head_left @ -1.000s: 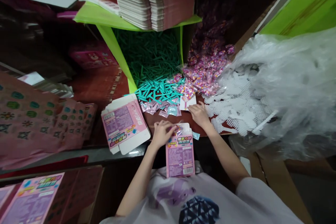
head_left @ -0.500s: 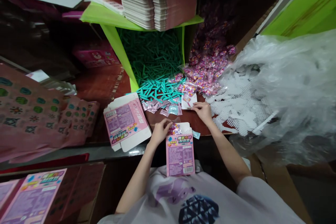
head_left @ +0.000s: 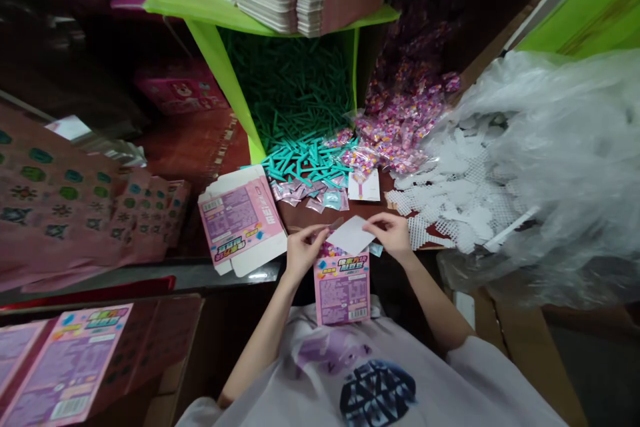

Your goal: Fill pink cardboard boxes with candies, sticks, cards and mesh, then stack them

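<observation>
Hands meet over pink box [head_left: 342, 287] mouth. Right hand [head_left: 395, 235] pinches white card [head_left: 351, 235], wrist bent inward. Left hand [head_left: 302, 252] curled, fingertips gripping box's top edge.

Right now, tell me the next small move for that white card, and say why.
Probably lower the white card into the open top of the pink box. Both hands, left hand and right hand, hold the card just above that opening, where colourful pieces already show, and the top is not closed.
</observation>
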Tool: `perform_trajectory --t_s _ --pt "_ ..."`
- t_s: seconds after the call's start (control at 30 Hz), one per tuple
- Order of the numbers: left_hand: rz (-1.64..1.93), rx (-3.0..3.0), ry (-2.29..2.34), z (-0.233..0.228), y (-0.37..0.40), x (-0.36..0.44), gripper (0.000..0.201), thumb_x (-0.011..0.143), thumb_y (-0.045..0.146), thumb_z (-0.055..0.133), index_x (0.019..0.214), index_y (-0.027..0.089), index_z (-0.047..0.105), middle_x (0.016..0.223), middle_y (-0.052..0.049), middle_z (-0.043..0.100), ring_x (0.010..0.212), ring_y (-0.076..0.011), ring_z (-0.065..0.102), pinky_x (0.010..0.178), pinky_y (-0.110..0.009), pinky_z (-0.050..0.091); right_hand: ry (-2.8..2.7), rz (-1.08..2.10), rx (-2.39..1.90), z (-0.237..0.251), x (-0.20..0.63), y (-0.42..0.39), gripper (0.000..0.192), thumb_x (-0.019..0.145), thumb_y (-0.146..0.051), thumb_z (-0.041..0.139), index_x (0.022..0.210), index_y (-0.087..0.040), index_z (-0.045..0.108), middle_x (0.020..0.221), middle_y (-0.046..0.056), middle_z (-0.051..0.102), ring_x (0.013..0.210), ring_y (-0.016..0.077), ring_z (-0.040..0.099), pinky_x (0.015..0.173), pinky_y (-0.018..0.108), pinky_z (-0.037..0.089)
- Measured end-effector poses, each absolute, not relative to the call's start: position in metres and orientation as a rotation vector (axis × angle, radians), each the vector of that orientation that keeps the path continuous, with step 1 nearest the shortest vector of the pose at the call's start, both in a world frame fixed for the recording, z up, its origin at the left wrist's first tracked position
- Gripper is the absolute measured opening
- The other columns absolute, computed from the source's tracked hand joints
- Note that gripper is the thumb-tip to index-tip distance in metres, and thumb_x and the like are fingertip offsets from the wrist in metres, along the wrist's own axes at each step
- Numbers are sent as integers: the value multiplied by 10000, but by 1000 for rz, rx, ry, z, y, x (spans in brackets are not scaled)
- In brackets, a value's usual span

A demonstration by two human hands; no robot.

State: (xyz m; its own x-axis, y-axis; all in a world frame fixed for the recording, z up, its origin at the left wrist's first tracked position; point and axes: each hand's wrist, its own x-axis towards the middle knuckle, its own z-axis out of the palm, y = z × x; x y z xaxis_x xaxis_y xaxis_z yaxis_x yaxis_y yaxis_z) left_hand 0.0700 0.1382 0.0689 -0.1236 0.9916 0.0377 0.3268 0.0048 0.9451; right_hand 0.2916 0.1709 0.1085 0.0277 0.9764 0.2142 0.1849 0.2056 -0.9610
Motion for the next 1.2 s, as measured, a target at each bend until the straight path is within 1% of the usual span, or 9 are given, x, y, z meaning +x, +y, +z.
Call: perform_trajectory --t_s 0.27,0.57,0.67,0.77,0.9,0.97,1.07,1.13,1.2 --pt "1278 1487 1505 66 132 77 208 779 348 626 903 209 719 885 -46 720 788 -170 668 716 -268 517 -1794 652 -1021 108 289 164 99 740 -229 710 645 -227 682 645 -14 676 583 139 572 861 387 443" --pt "1569 1576 1539 67 133 77 181 742 279 679 905 206 709 1048 -68 580 888 -161 594 772 -303 492 -1869 657 -975 102 285 168 94 767 -232 695 673 -237 681 674 -30 691 585 129 577 850 376 425" --pt "1594 1505 1485 68 135 76 163 739 273 677 871 178 673 989 -58 544 894 -160 577 731 -281 496 -1937 620 -983 102 284 164 104 780 -248 686 676 -238 685 674 -28 690 598 127 572 861 389 411" --pt "1594 1486 1456 69 136 73 113 745 265 666 803 170 645 963 -51 535 879 -154 564 681 -251 481 -2208 498 -998 111 279 154 100 792 -302 673 711 -253 705 905 11 703 824 186 581 944 462 346" --pt "1526 1536 1434 66 132 68 112 793 276 610 835 186 664 966 -53 541 891 -156 559 710 -258 467 -2278 328 -1035 112 280 138 197 784 -400 650 950 -304 696 1304 33 521 1143 282 447 1063 568 169" --pt "1470 1550 1400 64 129 65 139 817 286 580 856 189 672 980 -59 550 894 -156 566 726 -263 466 -2090 424 -1122 101 283 133 312 818 -377 597 1119 -299 622 1312 57 498 1171 277 440 1073 551 197" --pt "1393 1522 1362 61 126 64 147 798 292 614 887 183 654 911 -54 606 838 -148 601 712 -260 478 -1763 870 -1157 73 286 125 524 814 -351 591 1300 -231 439 1243 108 529 1124 258 511 985 461 391" --pt "1391 1480 1388 64 123 64 159 785 280 636 909 181 631 822 -36 645 743 -136 622 653 -249 484 -1617 1163 -1131 58 282 117 680 738 -366 678 1323 -205 371 1214 115 547 1065 251 561 903 406 470" --pt "1467 1527 1444 75 118 62 161 776 246 650 924 187 625 802 -30 674 728 -143 638 658 -266 491 -1524 1258 -1170 52 277 106 708 648 -349 756 1253 -189 426 1135 101 587 987 247 597 846 379 503"
